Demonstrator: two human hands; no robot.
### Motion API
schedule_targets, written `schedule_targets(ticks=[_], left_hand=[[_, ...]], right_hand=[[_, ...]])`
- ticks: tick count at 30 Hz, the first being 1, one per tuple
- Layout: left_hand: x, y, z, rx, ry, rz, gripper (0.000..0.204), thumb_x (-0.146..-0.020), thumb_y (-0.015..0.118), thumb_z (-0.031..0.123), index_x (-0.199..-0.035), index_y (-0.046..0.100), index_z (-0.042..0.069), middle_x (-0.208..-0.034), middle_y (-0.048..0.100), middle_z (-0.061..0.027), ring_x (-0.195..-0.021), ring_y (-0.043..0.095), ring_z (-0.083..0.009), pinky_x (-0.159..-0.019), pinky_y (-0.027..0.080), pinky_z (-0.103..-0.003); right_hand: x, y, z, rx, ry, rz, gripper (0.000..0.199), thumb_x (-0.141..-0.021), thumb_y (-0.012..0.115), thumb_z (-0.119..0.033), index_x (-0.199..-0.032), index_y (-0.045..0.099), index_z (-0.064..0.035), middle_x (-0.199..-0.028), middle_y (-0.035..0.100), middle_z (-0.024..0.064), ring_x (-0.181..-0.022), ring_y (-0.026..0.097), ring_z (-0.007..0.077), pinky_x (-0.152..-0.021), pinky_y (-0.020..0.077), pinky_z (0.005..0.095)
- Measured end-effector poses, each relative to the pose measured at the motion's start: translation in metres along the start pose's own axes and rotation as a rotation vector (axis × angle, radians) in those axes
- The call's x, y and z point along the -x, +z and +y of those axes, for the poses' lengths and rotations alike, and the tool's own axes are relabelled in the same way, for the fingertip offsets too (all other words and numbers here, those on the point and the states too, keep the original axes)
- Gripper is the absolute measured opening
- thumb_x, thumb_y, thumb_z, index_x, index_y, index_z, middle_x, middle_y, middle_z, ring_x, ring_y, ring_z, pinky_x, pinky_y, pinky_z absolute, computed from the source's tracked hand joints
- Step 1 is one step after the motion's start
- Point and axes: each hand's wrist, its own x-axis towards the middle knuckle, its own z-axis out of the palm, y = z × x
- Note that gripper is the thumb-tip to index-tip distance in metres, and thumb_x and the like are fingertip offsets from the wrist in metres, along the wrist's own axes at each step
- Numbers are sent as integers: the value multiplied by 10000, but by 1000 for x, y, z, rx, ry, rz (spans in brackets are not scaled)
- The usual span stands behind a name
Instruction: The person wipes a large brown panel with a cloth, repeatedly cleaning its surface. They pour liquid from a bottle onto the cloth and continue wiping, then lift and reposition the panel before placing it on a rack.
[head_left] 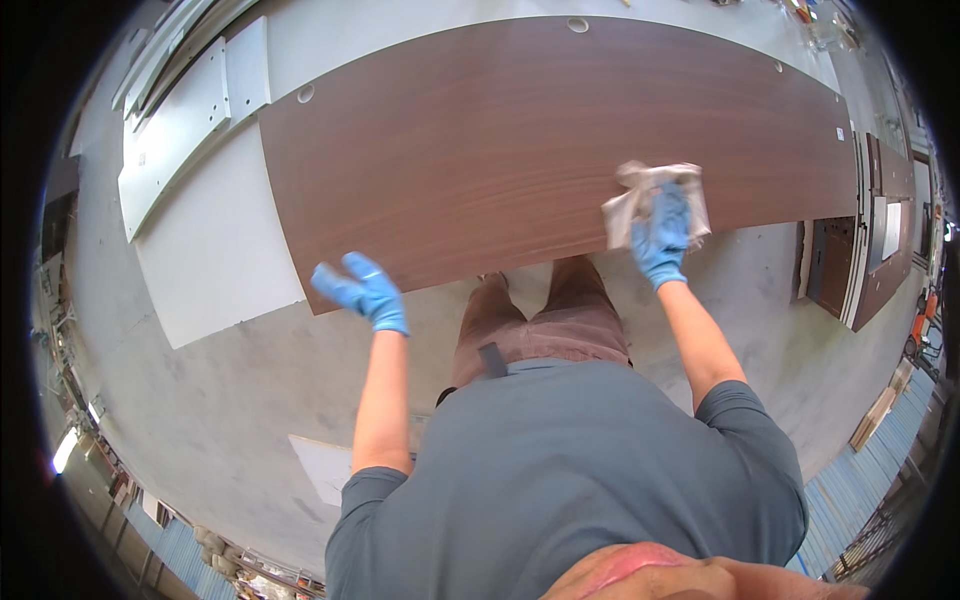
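A long dark-brown wood-grain panel (480, 150) lies flat in front of me, with round pale holes near its far edge and its left end. My right hand (662, 232), in a blue glove, presses a crumpled pale cloth (625, 205) onto the panel's near right part. The fingers lie over the cloth. My left hand (362, 292), gloved in blue too, is at the panel's near left corner with fingers apart and nothing in it. Whether it touches the edge I cannot tell.
White panels (185, 130) are stacked at the far left, beside a larger white board (215, 240). Brown cabinet parts (835, 265) stand at the right end. A pale board (322, 465) lies on the grey floor (240, 400) behind my left arm.
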Motion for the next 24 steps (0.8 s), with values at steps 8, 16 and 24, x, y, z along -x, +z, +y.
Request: schedule_targets(ticks=[8,16,24], left_hand=[[-78,-34,-117,160,-397,55,751,-1116,430,503,-1560,419,-102,-1627,431,-306,-1483,458,-419,-1243,373,-475],[-70,-15,-132,205,-369,194,645,-1148,413,398,-1533,449,-118,-1592,482,-292,-1453,495,-388,-1240,375,-453],[-66,-8,-124,169,-411,264,626,-1153,423,375,-1527,447,-126,-1591,475,-293,-1459,487,-383,-1249,368,-458]], right_hand=[[-19,92,-281,-592,-588,-206,503,-820,751,-181,-1302,682,-59,-1442,631,186,-1461,526,359,-1268,373,522],[-210,126,-225,-109,-302,-86,669,-996,638,-434,-1532,527,-51,-1611,493,205,-1520,433,401,-1276,314,504],[-337,206,-363,-222,-545,29,655,-966,652,-482,-1486,556,-95,-1569,532,155,-1509,431,365,-1279,257,539]])
